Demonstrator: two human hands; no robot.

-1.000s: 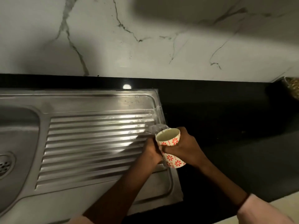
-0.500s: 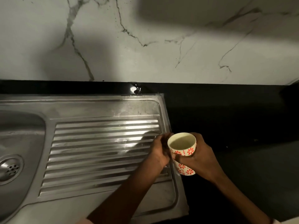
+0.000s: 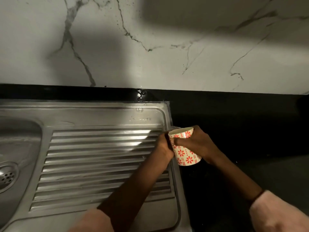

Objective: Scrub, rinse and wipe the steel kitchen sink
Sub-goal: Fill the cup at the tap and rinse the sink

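right hand (image 3: 197, 144) grips cup (image 3: 184, 151) | left hand (image 3: 164, 148) on drainboard (image 3: 100, 156) (grip unclear)

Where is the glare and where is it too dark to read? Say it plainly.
Head view: glare streaks across the drainboard ridges; a broad shadow darkens the marble wall; the black counter swallows detail; the cup stays readable.

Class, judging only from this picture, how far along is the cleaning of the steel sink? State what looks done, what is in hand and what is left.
Done: the drainboard looks wet, with droplets near its back rim, so rinsing has begun. In hand: the right hand grips a patterned cup tilted at the drainboard's right edge, while the left hand rests on the ribs beside it. Left: no cloth is in view, so wiping remains; the basin is only partly visible.
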